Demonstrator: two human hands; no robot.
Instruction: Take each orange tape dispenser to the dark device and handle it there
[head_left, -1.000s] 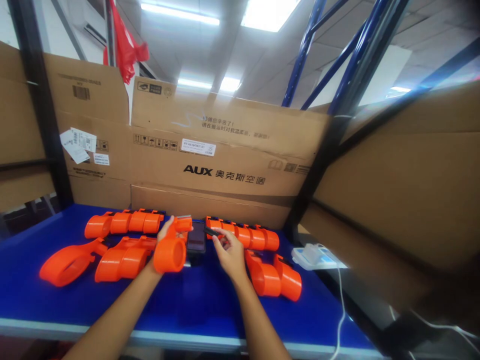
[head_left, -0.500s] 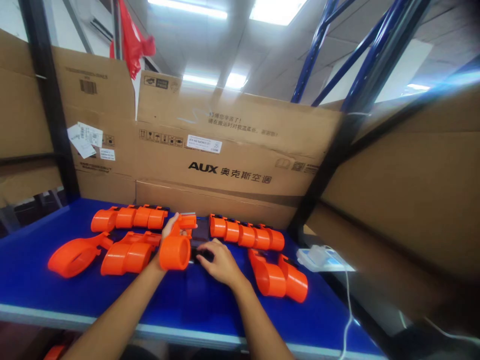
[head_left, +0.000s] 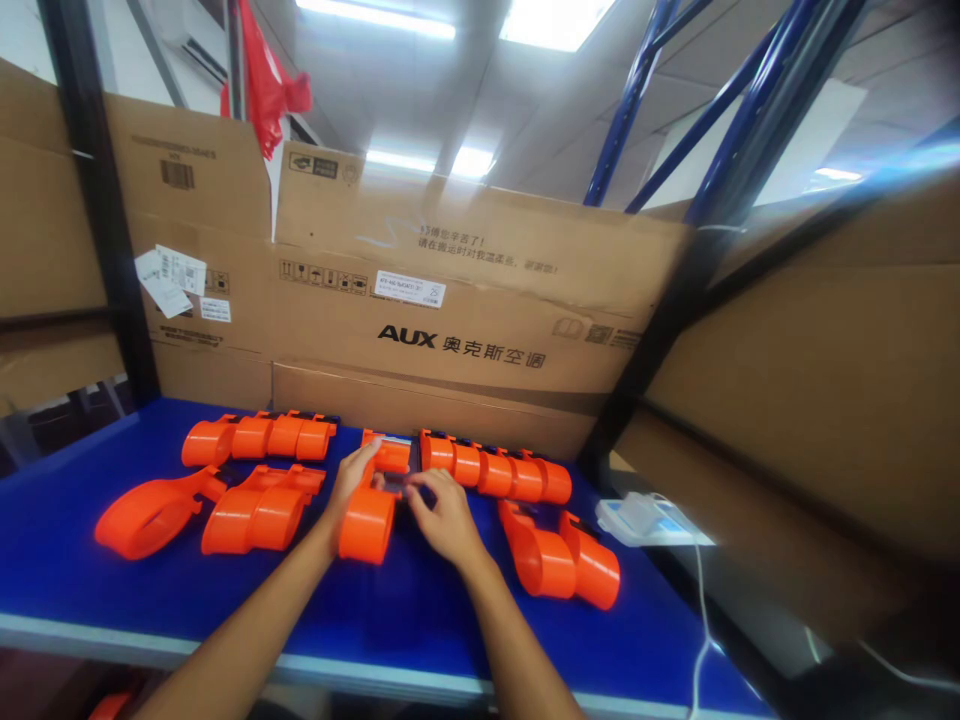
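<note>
Nearer the right hand now, and a little lower, the orange piece has shifted along with the left hand since the frame half a second ago, while the pieces on the table hold their places. At far left on the blue table (head_left: 112, 600), one loose orange loop (head_left: 124, 520) lies at the front, with a back-left row (head_left: 251, 437) of similar orange rings behind it. Next comes a front-left pair (head_left: 232, 520), just left of the forearm. Then the left hand (head_left: 351, 490) grips the orange piece (head_left: 366, 525), which is held near the middle of the table; its thumb lies up along the piece, and the fingers, mostly hidden behind it, seem closed around it. The right hand (head_left: 444, 510) is at the piece's right side, thumb and forefinger curled close together; whether they pinch a small part or only touch the edge, I cannot tell. Beyond it stand a back-right row (head_left: 495, 475) and, nearer, a front-right pair (head_left: 555, 560). A white power strip (head_left: 637, 535) sits at far right.

The step in hand looks like two-handed fitting or adjusting at the piece's side. The next move seems to call for a steady left hold and fine, controlled right fingertips.
</note>
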